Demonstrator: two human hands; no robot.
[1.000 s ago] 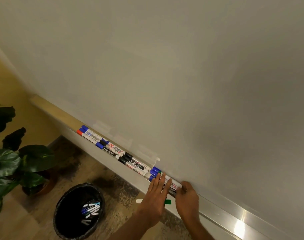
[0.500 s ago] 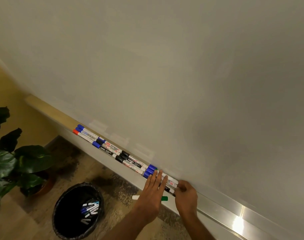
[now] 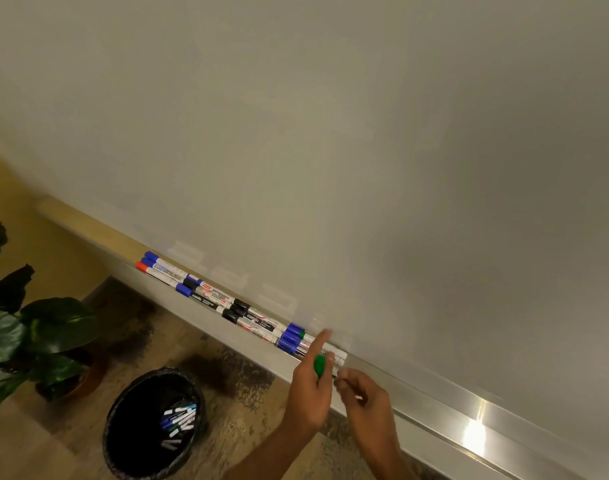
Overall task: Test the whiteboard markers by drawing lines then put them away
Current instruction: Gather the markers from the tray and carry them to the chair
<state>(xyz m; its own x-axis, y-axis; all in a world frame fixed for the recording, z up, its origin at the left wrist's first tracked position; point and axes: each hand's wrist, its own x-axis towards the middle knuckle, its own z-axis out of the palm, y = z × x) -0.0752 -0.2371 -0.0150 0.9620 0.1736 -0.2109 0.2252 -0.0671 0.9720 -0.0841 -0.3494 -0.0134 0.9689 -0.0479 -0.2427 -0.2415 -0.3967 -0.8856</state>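
Observation:
A blank whiteboard fills the view, and a metal tray runs along its lower edge. Several markers with blue, black and red caps lie in rows on the tray. My left hand grips a green-capped marker just in front of the tray, cap end up and forefinger stretched toward the row's right end. My right hand hovers beside it with its fingers curled and fingertips close to the marker ends. It is blurred, so whether it holds anything is unclear.
A black bin holding several discarded markers stands on the floor below the tray, left of my arms. A potted plant stands at the far left. The tray's right part is bare metal with a bright glare spot.
My left hand lifted off the marker row, and the green marker it holds turned cap end up. My right hand drew back from the marker ends and curled its fingers.

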